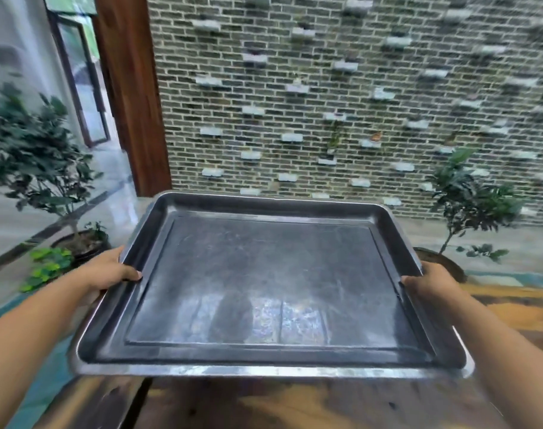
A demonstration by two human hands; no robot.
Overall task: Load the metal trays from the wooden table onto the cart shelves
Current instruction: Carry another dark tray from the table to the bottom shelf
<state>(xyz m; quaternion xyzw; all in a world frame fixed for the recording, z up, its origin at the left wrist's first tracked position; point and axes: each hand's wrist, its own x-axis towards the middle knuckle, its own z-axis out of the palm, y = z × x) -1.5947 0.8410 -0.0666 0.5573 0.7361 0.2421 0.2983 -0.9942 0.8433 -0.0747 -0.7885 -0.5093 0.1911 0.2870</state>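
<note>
Both hands gripping metal tray, unlabelled

Soft, even daylight enters from the glass door at upper left, casting no hard shadows. The metal tray shows pale, smeared reflections on its floor. Motion blur softens the brick wall and plants, and wide-angle distortion bends the frame edges.

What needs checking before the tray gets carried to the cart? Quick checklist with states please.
1. Left hand grips the left rim of the large rectangular grey metal tray: ok.
2. Right hand grips the right rim: ok.
3. Tray empty, nothing to slide off: ok.
4. Tray lifted above the glossy wooden table: ok.
5. Tray level: cannot tell, wide-angle view.
6. Cart shelf free and path clear: cannot tell, cart not in view.
</note>
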